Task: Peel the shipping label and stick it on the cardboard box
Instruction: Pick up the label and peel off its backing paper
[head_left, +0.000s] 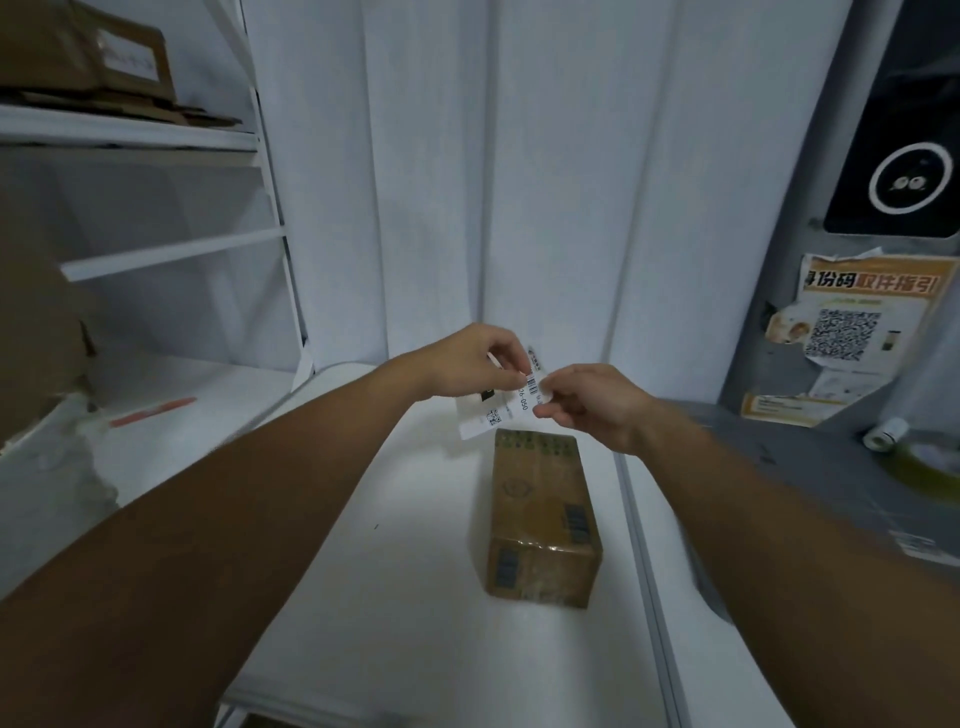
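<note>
The left hand (470, 361) pinched the far left part of the shipping label (506, 402), held in the air above the far end of the cardboard box (543, 519) on the white counter (415, 545); the right hand (587, 405) pinched its right edge.

The location is a parcel pickup or storage station. White metal shelving (171, 249) on the left carries cardboard parcels (119, 57) on its top level. A grey kiosk (810, 364) on the right bears a dark panel with a circular scanner ring (910, 179) and a pickup-instruction poster (857, 332) printed with a QR code. A taped carton (540, 519) lies on the white worktop (415, 571).
</note>
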